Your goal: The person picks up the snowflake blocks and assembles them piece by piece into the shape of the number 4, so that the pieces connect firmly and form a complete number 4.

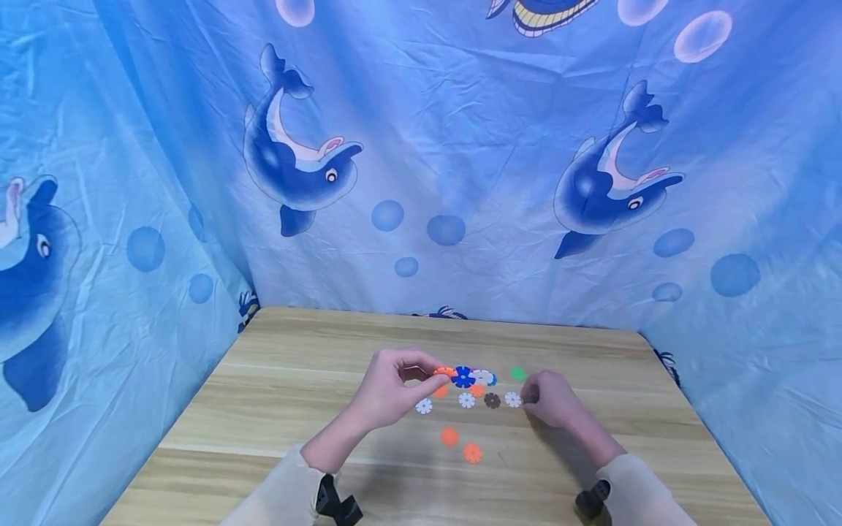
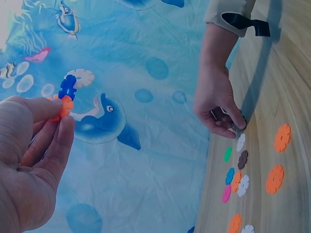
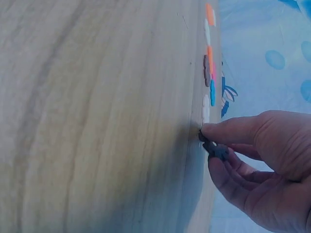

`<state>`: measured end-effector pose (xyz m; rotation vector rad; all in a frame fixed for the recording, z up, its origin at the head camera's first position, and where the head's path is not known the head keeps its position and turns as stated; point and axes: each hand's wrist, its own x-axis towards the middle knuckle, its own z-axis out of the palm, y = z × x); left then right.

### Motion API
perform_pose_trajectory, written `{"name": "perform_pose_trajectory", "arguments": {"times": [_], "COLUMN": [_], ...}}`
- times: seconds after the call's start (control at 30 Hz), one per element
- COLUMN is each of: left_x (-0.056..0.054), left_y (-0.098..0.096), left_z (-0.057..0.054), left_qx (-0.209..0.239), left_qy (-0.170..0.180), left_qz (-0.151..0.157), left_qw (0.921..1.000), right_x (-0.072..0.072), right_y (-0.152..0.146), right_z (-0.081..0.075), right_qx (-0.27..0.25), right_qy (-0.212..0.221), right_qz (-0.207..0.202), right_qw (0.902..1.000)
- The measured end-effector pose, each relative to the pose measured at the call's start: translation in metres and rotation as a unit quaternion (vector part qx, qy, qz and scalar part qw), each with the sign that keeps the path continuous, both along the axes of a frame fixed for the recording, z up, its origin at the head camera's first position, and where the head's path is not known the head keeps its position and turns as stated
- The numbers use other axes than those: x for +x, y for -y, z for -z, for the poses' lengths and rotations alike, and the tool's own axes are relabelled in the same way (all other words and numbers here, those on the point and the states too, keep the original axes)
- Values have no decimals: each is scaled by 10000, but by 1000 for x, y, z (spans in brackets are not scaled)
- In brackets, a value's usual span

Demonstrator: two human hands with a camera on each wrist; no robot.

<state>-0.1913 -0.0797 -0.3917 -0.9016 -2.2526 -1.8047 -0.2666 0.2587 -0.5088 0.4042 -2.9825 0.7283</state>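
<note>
My left hand (image 1: 388, 387) pinches an orange notched disc (image 2: 66, 106) between thumb and fingers, raised above the table. Joined to it in a chain are a blue disc (image 1: 463, 377) and a white disc (image 2: 81, 77). Low at the tabletop, my right hand (image 1: 554, 398) pinches a dark notched disc piece (image 3: 217, 151) between thumb and fingers, its outline partly covered by them. Right beside those fingertips lies a white disc (image 1: 512, 399). A brown disc (image 1: 492, 400) and a green disc (image 1: 518, 373) lie close by.
On the wooden table (image 1: 276, 409) lie more discs: two orange ones nearer me, including this orange disc (image 1: 472, 454), a white disc (image 1: 424, 406) at left, and pink (image 2: 227, 193) and blue (image 2: 230, 175) ones. A blue dolphin-print curtain (image 1: 421, 146) surrounds the table.
</note>
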Motion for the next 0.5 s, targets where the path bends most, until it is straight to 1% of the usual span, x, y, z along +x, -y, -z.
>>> {"name": "perform_pose_trajectory", "arguments": {"times": [0.13, 0.3, 0.4, 0.5], "left_x": [0, 0, 1, 0], "left_y": [-2, -1, -1, 0], "left_z": [0, 2, 1, 0], "left_qx": [19, 2, -2, 22], "left_qy": [21, 23, 83, 92], "left_qz": [40, 1, -3, 18], "left_qw": [10000, 10000, 10000, 10000], "right_x": [2, 6, 7, 7], "right_y": [-2, -3, -4, -5], "right_z": [-1, -4, -9, -16], "right_qx": [-97, -178, -188, -232], "right_qy": [82, 164, 91, -137], "right_qz": [-105, -267, -276, -304], "right_qw": [9999, 9994, 9994, 9992]}}
